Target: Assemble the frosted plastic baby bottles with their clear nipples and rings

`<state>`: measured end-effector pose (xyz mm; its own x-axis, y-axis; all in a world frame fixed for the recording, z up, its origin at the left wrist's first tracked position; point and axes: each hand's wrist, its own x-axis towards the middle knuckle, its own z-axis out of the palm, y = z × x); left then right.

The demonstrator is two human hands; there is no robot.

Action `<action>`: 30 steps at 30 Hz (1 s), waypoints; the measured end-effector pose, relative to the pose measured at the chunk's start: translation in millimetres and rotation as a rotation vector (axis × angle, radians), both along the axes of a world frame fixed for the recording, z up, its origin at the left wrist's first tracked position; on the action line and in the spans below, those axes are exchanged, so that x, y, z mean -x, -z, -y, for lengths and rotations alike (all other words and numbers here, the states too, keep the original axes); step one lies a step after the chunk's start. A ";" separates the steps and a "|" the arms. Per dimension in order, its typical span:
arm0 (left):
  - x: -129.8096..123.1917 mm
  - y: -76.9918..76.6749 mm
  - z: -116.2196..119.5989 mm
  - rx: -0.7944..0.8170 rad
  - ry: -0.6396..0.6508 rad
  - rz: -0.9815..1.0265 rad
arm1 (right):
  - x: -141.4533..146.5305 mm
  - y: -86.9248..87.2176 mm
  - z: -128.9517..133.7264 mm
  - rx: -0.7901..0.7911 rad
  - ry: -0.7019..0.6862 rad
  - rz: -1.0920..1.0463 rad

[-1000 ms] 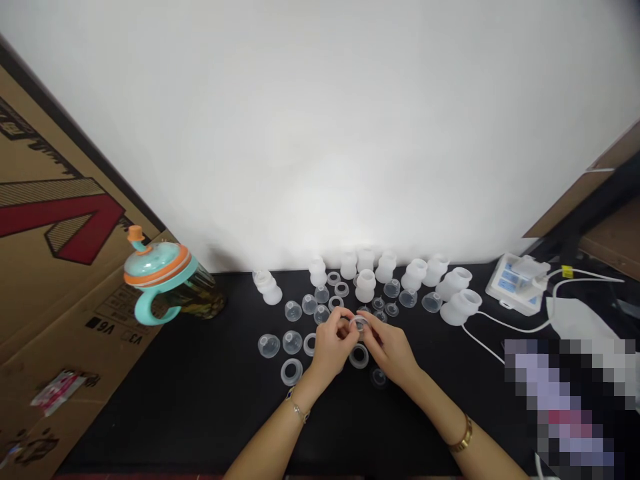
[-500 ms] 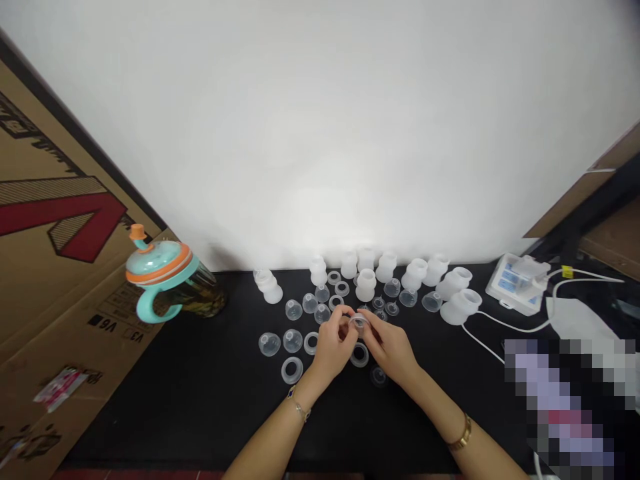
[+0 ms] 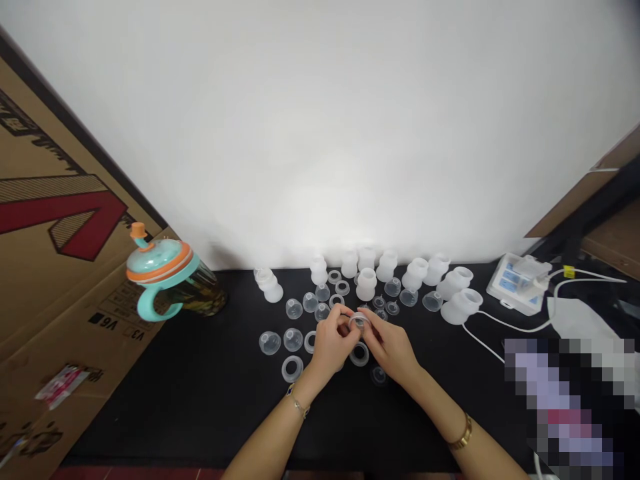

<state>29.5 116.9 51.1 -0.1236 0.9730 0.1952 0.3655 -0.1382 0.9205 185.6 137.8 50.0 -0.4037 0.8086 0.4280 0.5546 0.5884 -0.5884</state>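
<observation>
Clear ring pinched between left hand and right hand, fingers of both closed on its rim. Held above the desk, tilted; facing direction too small to tell.

At the left of the frame, the cardboard box carries small black print that appears upside down: "V6" and, just right of it, "V3". Above these sits a large red V-shaped mark. Other print on the box is too blurred to read.
</observation>
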 end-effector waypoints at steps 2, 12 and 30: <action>-0.4 -0.8 1.7 -0.010 -0.008 -0.005 | 0.9 -0.6 0.5 -0.006 0.006 -0.029; -0.2 -3.8 5.8 -0.052 -0.045 -0.046 | 1.8 0.5 -0.5 0.051 0.070 -0.072; -0.9 -7.2 4.1 -0.093 0.015 -0.024 | 2.9 -2.7 -0.7 0.206 0.117 -0.135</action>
<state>30.4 112.8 58.3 -0.1029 0.9522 0.2878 0.3847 -0.2287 0.8943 182.7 138.5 52.7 -0.2533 0.9220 0.2929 0.5203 0.3851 -0.7622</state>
